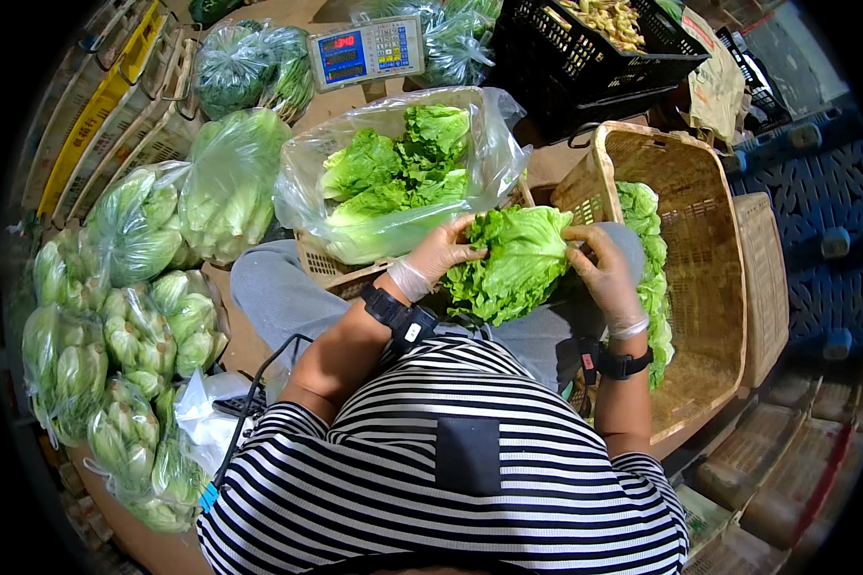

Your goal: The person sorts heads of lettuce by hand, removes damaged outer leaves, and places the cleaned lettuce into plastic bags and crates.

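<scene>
A head of leafy green lettuce is held over my lap between my two gloved hands. My left hand grips its left side, fingers wrapped at the leaves. My right hand pinches its right edge. Just above, a basket lined with clear plastic holds several lettuce heads. To my right stands a tall tan woven basket with more lettuce along its left side.
Bagged greens pile up at my left beside stacked crates. A digital scale sits beyond the lined basket. Black crates, one holding a yellowish root crop, stand at back right. Blue plastic pallets line the right side.
</scene>
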`<act>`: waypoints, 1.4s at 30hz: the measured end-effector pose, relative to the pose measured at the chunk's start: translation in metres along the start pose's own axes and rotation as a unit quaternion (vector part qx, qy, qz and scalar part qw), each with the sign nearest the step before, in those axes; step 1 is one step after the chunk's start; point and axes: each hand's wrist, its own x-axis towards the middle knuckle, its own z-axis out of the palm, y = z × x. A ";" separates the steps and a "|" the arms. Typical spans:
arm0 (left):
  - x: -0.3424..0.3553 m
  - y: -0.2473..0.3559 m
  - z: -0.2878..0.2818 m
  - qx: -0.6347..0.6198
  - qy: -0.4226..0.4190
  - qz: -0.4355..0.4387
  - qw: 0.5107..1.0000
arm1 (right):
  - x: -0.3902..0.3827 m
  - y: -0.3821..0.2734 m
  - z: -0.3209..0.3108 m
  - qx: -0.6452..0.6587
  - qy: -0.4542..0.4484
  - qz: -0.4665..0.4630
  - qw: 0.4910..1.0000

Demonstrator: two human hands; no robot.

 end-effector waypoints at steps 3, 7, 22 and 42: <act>0.006 -0.010 -0.005 0.007 0.043 0.030 0.999 | 0.000 -0.002 -0.004 -0.095 -0.027 0.048 0.994; 0.001 -0.024 -0.013 -0.311 -0.078 -0.065 0.945 | 0.015 -0.009 -0.001 -0.230 -0.037 -0.009 0.972; -0.003 -0.039 0.000 -0.246 -0.035 -0.111 0.962 | -0.011 -0.007 -0.033 0.280 0.240 0.075 0.926; 0.009 0.097 -0.184 0.084 0.213 -0.027 0.973 | 0.146 0.039 0.147 -0.473 -0.366 0.019 0.801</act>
